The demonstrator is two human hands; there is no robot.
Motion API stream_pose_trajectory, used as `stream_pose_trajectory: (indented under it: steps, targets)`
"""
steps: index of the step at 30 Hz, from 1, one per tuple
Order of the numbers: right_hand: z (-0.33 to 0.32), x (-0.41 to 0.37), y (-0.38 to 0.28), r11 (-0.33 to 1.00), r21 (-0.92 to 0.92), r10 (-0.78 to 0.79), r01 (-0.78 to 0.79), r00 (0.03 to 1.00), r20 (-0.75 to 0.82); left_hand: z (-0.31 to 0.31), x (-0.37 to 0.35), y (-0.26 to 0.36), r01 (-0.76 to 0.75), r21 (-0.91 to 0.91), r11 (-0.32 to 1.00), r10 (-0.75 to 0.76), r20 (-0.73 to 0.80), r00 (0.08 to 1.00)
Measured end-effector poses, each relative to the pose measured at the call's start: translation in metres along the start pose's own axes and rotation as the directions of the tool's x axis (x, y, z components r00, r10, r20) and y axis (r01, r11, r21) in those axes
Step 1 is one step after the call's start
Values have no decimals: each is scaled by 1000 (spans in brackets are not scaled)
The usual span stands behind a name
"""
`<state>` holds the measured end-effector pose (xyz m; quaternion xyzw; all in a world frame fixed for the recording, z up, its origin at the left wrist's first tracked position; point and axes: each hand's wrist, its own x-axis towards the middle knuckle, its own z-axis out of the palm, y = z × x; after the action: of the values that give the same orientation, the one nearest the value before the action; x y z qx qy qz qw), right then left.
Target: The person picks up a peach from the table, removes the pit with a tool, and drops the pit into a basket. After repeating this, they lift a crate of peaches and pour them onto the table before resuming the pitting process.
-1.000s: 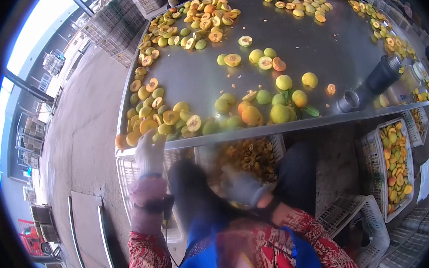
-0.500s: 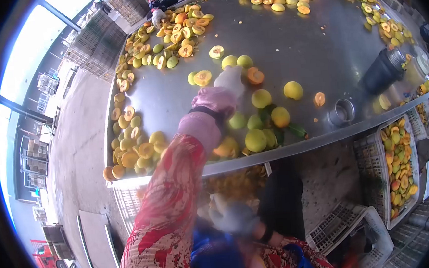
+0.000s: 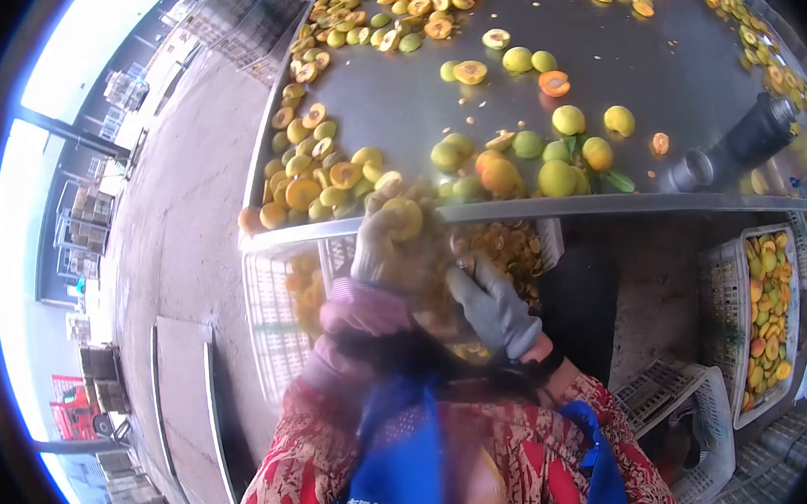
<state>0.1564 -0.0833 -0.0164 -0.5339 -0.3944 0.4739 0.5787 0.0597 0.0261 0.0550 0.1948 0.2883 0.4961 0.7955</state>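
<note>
My left hand [image 3: 378, 254], in a pale glove, is closed around a yellow peach [image 3: 405, 219] just at the table's front edge. Lower and to the right, my right hand [image 3: 498, 309] wears a grey glove and has its fingers curled around a small metal tool [image 3: 465, 263], mostly hidden and blurred. Both hands are above a white crate [image 3: 550, 236] holding cut fruit pieces. Close by on the metal table [image 3: 412, 94] lie whole peaches [image 3: 558, 178] and a heap of halved ones [image 3: 303, 193].
A dark bottle [image 3: 753, 143] lies on the table at the right, with a metal cup [image 3: 692, 171] beside it. Another crate [image 3: 736, 324] full of peaches stands on the floor to the right. Below it is a tipped white crate [image 3: 711, 446]. Stacked crates [image 3: 242, 22] rise behind.
My left hand has drawn back from the middle of the table to its front edge, now with a peach in it. My right hand has come up nearer to it. The view has shifted.
</note>
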Motion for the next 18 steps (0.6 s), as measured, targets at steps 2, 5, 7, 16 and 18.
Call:
stream_pose_trajectory:
  steps: [2,5,7,16,18]
  targets:
    - [4,-2,-8,991,-17,137,-136,976,169,-36,-12,-5,29,-153,988,-42,-84,996]
    - [23,-11,8,965,-261,61,3,970,237,-62,-24,-20,-49,158,986,79,-191,978]
    - [29,-9,21,961,-269,5,60,972,237,-89,-25,-27,-52,327,944,109,-157,982]
    - [42,0,25,898,-437,126,-46,979,157,-114,-12,-44,-108,566,817,244,-171,955]
    - [41,3,34,893,-447,139,-47,974,176,-107,-13,-44,-143,581,801,279,-152,948]
